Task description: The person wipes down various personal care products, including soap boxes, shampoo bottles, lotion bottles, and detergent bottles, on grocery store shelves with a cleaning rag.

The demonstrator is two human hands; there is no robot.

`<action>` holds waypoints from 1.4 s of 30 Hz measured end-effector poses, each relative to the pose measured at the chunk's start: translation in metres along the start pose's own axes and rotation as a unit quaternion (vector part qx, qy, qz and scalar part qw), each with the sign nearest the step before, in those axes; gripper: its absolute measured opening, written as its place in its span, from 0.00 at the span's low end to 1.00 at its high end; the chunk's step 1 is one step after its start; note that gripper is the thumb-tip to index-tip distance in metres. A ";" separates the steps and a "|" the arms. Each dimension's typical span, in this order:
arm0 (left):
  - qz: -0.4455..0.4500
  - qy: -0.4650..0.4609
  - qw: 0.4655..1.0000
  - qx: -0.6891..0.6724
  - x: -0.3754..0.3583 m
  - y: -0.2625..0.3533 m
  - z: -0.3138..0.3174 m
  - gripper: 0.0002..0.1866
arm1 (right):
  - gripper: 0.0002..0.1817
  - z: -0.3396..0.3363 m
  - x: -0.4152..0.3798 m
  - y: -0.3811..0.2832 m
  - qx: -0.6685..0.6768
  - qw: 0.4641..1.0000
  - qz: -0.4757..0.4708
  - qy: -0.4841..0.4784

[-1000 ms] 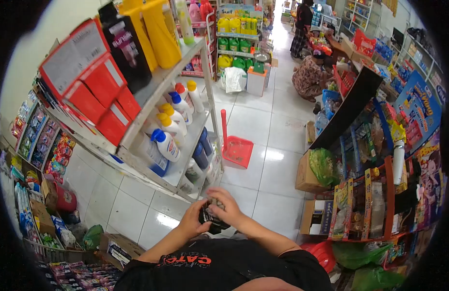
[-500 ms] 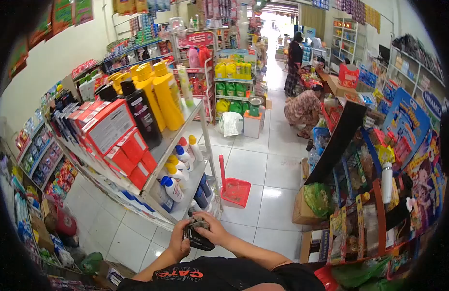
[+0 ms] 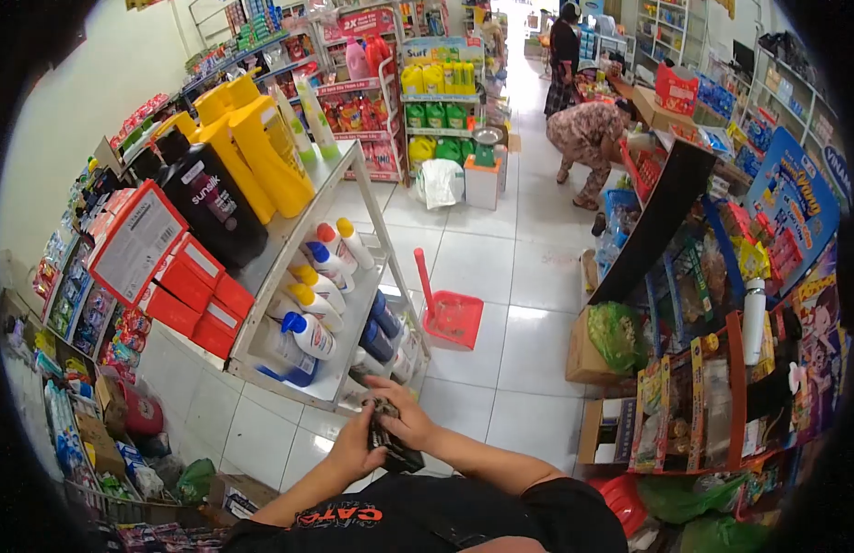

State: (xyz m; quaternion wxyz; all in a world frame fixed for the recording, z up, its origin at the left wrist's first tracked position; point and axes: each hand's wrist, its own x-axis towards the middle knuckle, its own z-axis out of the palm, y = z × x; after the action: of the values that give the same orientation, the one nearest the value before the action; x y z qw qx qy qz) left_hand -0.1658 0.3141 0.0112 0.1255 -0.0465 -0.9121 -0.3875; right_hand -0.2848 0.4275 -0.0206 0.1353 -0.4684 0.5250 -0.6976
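Both hands meet low in the head view, in front of my black shirt. My left hand (image 3: 355, 444) has its fingers wrapped round the side of a small black box-like object (image 3: 397, 455). From above and the right, my right hand (image 3: 405, 417) grips the same object, its fingers curled over the top. Something dark and greyish (image 3: 382, 410) shows between the fingers, too small to make out. Just beyond the hands is the end of a white shelf (image 3: 339, 392) with lotion bottles (image 3: 313, 336) on its lower level.
Black and yellow shampoo bottles (image 3: 215, 198) and red boxes (image 3: 194, 276) stand on the shelf top. A red dustpan (image 3: 453, 320) lies on the tiled floor. Snack racks (image 3: 694, 405) line the right. One person (image 3: 588, 143) bends at the counter; another (image 3: 562, 60) stands behind.
The view has tilted down and shifted, so the shelf looks nearer. The black object is turned more upright between my hands. The crouching person has risen to a bent stance.
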 end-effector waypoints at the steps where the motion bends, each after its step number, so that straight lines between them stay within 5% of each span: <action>1: 0.017 0.024 0.999 -0.013 -0.005 -0.007 0.007 0.41 | 0.21 -0.001 0.004 -0.010 0.003 0.999 -0.018 -0.028; 5: -0.032 0.035 0.996 -0.069 -0.016 -0.018 0.000 0.43 | 0.21 0.002 0.010 -0.020 0.035 0.994 -0.065 -0.081; 8: -0.059 0.172 0.972 -0.152 -0.014 -0.003 -0.010 0.47 | 0.22 0.005 0.006 -0.025 0.038 0.985 -0.084 -0.148; 13: -0.126 0.072 0.946 -0.291 -0.030 0.012 -0.054 0.51 | 0.22 0.023 0.008 -0.006 0.039 0.982 -0.020 -0.183; 20: -0.157 0.103 0.943 -0.274 -0.076 -0.017 -0.027 0.52 | 0.19 0.066 0.009 0.010 0.070 0.980 -0.055 -0.178; 25: -0.218 0.208 0.921 -0.245 -0.130 -0.049 -0.067 0.41 | 0.21 0.092 0.002 0.014 0.046 0.954 0.045 -0.293; 26: -0.176 0.228 0.932 -0.219 -0.137 -0.060 -0.081 0.36 | 0.21 0.100 0.005 0.015 0.013 0.963 0.039 -0.267; 30: -0.198 0.404 0.800 -0.397 -0.157 -0.107 -0.124 0.26 | 0.23 0.151 0.033 0.012 -0.055 0.996 -0.010 -0.072; 34: -0.263 0.420 0.712 -0.498 -0.183 -0.142 -0.179 0.18 | 0.24 0.232 0.062 0.016 -0.063 0.985 -0.144 0.072; 38: -0.270 0.379 0.629 -0.623 -0.226 -0.182 -0.210 0.14 | 0.30 0.313 0.086 0.033 -0.124 0.980 -0.135 -0.076; 40: -0.272 0.356 0.684 -0.576 -0.234 -0.171 -0.220 0.15 | 0.29 0.349 0.102 0.044 -0.206 0.961 -0.152 -0.105; 42: -0.320 0.302 0.675 -0.592 -0.243 -0.170 -0.227 0.16 | 0.28 0.374 0.123 0.053 -0.314 0.926 -0.176 -0.114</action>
State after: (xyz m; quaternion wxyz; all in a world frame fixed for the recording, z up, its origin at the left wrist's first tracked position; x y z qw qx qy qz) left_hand 0.0813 0.0355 -0.0196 0.2083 0.3030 -0.3634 -0.8560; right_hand -0.0678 0.0957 0.0009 -0.0846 -0.6483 0.6071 -0.4515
